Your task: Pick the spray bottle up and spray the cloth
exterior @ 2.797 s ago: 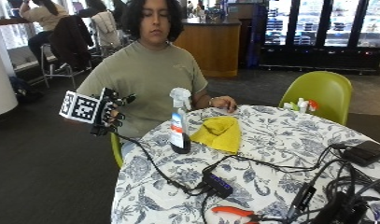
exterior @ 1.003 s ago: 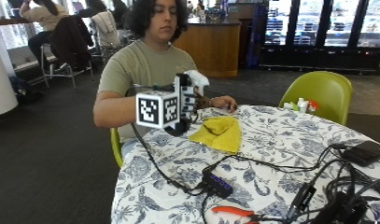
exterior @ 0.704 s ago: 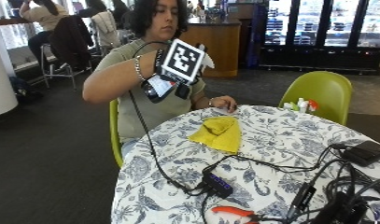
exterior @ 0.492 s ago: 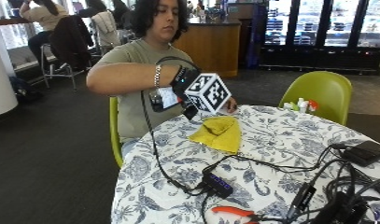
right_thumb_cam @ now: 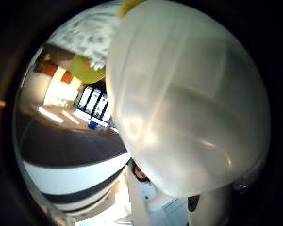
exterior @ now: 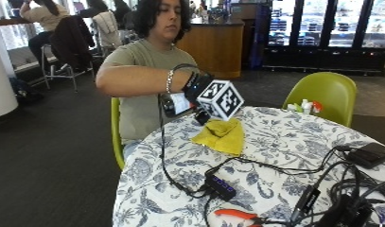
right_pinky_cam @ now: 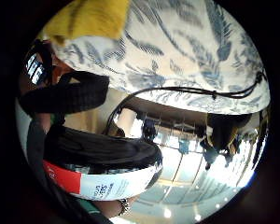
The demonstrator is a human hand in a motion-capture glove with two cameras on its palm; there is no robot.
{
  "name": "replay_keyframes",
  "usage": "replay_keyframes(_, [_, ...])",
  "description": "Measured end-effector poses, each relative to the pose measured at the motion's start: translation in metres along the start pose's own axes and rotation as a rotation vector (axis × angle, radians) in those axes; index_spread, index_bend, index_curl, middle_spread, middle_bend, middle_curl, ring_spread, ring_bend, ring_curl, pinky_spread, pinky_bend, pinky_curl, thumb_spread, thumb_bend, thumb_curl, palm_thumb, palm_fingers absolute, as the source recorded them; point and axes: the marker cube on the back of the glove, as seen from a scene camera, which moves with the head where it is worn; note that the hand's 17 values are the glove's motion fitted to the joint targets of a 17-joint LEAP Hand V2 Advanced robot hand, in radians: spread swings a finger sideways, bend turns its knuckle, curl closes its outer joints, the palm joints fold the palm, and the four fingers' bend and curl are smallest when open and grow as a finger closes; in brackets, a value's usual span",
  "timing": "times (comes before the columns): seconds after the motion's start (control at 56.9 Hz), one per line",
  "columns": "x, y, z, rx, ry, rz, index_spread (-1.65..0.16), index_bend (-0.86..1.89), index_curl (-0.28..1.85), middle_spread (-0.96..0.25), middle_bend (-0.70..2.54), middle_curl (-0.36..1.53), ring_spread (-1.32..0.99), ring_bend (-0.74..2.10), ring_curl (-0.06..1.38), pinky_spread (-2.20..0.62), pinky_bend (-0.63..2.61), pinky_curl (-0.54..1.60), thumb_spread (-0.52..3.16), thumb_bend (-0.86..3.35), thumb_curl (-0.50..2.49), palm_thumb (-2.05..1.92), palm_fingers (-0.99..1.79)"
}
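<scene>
In the outside view my gloved right hand (exterior: 197,86) grips the spray bottle (exterior: 175,104) and holds it tipped on its side just above the yellow cloth (exterior: 222,135). The cloth lies crumpled on the floral table (exterior: 286,142), at the edge nearest the person. The bottle's body points back at the person; its head is hidden behind the hand. In the little finger side palm view the bottle's dark body and red and white label (right_pinky_cam: 98,175) sit close, with the cloth (right_pinky_cam: 86,18) beyond. The white spray head (right_thumb_cam: 188,103) fills the thumb side view.
A black hub (exterior: 220,185) and several cables lie mid-table, with orange pliers (exterior: 236,215) at the front edge and a black device (exterior: 368,153) at the right. Small bottles (exterior: 303,107) stand at the far side before a green chair (exterior: 324,92).
My right hand took the bottle from the table, lifted it high, tipped it sideways and brought it down over the cloth. The cloth has not moved.
</scene>
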Motion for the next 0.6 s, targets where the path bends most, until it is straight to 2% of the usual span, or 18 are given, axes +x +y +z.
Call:
replay_keyframes(0.176, [-0.105,0.038,-0.035,0.304,-0.151,-0.529,-0.27,0.17,0.60,-0.19,0.57,0.64,-0.18,0.70,0.52,-0.17,0.45,0.46,0.58,-0.02,0.83,1.07,1.20])
replay_keyframes(0.281, [-0.160,0.024,-0.045,0.541,-0.192,-0.809,-0.27,0.18,0.61,-0.19,0.57,0.64,-0.18,0.70,0.52,-0.17,0.45,0.46,0.58,-0.02,0.84,1.06,1.22])
replay_keyframes(0.352, [-0.183,0.004,-0.046,0.626,-0.159,-0.960,-0.27,0.19,0.61,-0.19,0.57,0.64,-0.18,0.70,0.53,-0.18,0.45,0.46,0.57,-0.02,0.84,1.05,1.23])
replay_keyframes(0.405, [-0.195,-0.022,-0.045,0.691,-0.109,-1.030,-0.27,0.19,0.62,-0.18,0.57,0.65,-0.18,0.69,0.53,-0.18,0.45,0.46,0.56,-0.03,0.84,1.04,1.23])
replay_keyframes(0.528, [-0.200,-0.085,-0.032,0.617,-0.090,-1.126,-0.27,0.17,0.62,-0.18,0.58,0.65,-0.17,0.70,0.53,-0.19,0.44,0.47,0.56,-0.02,0.85,1.04,1.24])
replay_keyframes(0.598, [-0.211,-0.138,-0.040,0.791,-0.161,-1.089,-0.27,0.17,0.62,-0.17,0.59,0.65,-0.17,0.71,0.53,-0.19,0.44,0.46,0.58,-0.01,0.86,1.06,1.23])
